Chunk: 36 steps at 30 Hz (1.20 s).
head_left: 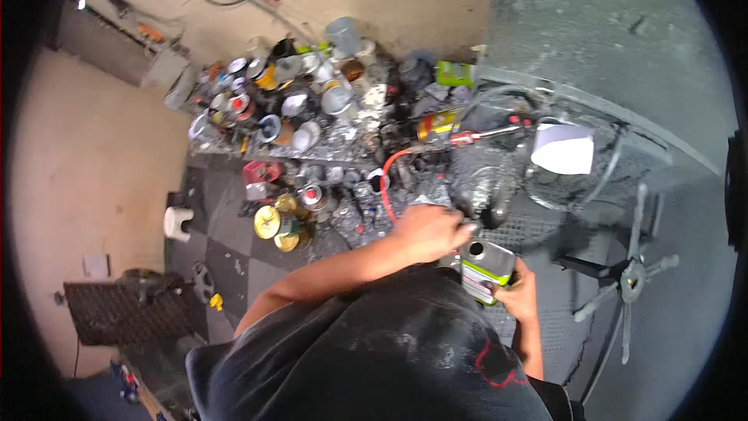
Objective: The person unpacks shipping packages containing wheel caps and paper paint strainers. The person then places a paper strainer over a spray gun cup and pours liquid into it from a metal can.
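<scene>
My right hand (520, 292) grips the side of a rectangular metal can (485, 273) with a green and white label. The can's round, dark opening shows at its top, uncovered. Just left of and above that opening is my left hand (428, 232), its fingers closed. A small greyish thing shows at its fingertips, too small to name. Both hands are close in front of the dark shirt, and the can stands between them.
Many cups and cans (296, 105) crowd a stained bench. Yellow-lidded cans (267, 222) stand lower left. A red hose (386, 179) curves beside my left hand. Behind are a yellow can (438, 126) and a white paper piece (562, 148). A metal stand (632, 280) is at right.
</scene>
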{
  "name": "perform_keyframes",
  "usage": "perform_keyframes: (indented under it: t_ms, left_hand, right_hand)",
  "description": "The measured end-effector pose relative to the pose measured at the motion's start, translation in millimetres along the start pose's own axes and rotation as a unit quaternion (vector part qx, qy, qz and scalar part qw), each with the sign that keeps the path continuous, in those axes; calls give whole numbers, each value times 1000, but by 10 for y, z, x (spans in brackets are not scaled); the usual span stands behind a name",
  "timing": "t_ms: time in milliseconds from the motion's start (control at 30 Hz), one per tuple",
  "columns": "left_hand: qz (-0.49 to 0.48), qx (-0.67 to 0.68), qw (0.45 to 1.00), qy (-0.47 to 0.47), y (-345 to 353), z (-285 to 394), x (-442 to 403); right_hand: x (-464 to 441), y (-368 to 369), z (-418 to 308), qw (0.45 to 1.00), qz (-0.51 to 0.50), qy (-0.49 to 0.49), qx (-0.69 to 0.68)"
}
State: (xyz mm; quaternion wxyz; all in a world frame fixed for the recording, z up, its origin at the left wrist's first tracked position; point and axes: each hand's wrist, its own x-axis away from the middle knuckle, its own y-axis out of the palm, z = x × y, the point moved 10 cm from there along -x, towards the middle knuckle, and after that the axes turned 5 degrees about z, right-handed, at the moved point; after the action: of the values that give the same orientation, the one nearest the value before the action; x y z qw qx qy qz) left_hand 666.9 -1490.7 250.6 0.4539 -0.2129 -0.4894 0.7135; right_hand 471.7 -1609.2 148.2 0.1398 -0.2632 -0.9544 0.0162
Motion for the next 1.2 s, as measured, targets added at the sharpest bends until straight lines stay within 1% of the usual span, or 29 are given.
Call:
perform_keyframes:
  t_ms: [33, 67, 133, 167, 200, 267, 300, 333, 400, 433, 467, 533, 567, 633, 667, 733, 800, 867, 933, 1033, 1067, 1133, 1200]
  left_hand:
    - [78, 43, 996, 32, -49, -58, 51]
    - [78, 48, 994, 51, -181, -41, 77]
    - [79, 105, 991, 38, -290, -95, 82]
    - [100, 159, 981, 40, -380, -75, 69]
    - [121, 213, 969, 40, -486, -29, 53]
    - [144, 243, 958, 57, -617, 130, -3]
    - [157, 253, 950, 90, -651, 212, -46]
    - [204, 246, 935, 154, -828, 394, -49]
    - [235, 234, 919, 211, -887, 544, -150]
    - [242, 245, 909, 234, -946, 600, -189]
    - [217, 246, 913, 241, -910, 601, -274]
    - [195, 238, 922, 234, -883, 629, -387]
    - [199, 240, 919, 241, -912, 690, -408]
    - [262, 144, 921, 248, -1015, 835, -390]
    - [265, 144, 920, 249, -1007, 846, -428]
    - [308, 46, 909, 277, -964, 903, -524]
    - [330, 43, 902, 277, -938, 873, -683]
    - [371, 75, 879, 291, -952, 809, -804]
    - [359, 77, 886, 283, -1003, 830, -874]
    - [309, 177, 904, 238, -1027, 809, -1054]
    - [309, 177, 904, 238, -1051, 832, -1076]
    - [284, 153, 927, 191, -1027, 807, -1172]
    - [279, 151, 931, 183, -1044, 780, -1211]
  right_hand:
    - [-4, -50, -145, 999, 23, -11, 34]
    - [2, -152, -167, 998, 44, -20, 40]
    - [20, -344, -370, 993, 89, -33, 71]
    - [29, -470, -450, 987, 117, -55, 97]
    - [34, -582, -512, 984, 131, -56, 105]
    - [85, -861, -778, 964, 195, -105, 144]
    - [124, -947, -1016, 955, 216, -126, 162]
    - [176, -1035, -1218, 941, 237, -139, 196]
    - [264, -1163, -1559, 906, 263, -209, 257]
    - [311, -1162, -1802, 888, 266, -244, 284]
    - [343, -1206, -1923, 882, 276, -247, 291]
    - [417, -1207, -2175, 848, 281, -291, 342]
    - [430, -1221, -2247, 841, 279, -300, 353]
    - [452, -1253, -2353, 831, 286, -307, 367]
    - [448, -1259, -2393, 824, 289, -309, 377]
    - [422, -1263, -2473, 815, 284, -321, 389]
    - [388, -1264, -2584, 799, 292, -319, 418]
    - [351, -1264, -2707, 792, 292, -318, 432]
    - [272, -1289, -2824, 783, 288, -323, 446]
    - [161, -1321, -3026, 780, 287, -320, 455]
    - [123, -1320, -3090, 774, 288, -319, 465]
    - [19, -1323, -3175, 769, 288, -312, 478]
    - [-40, -1260, -3312, 726, 288, -352, 516]
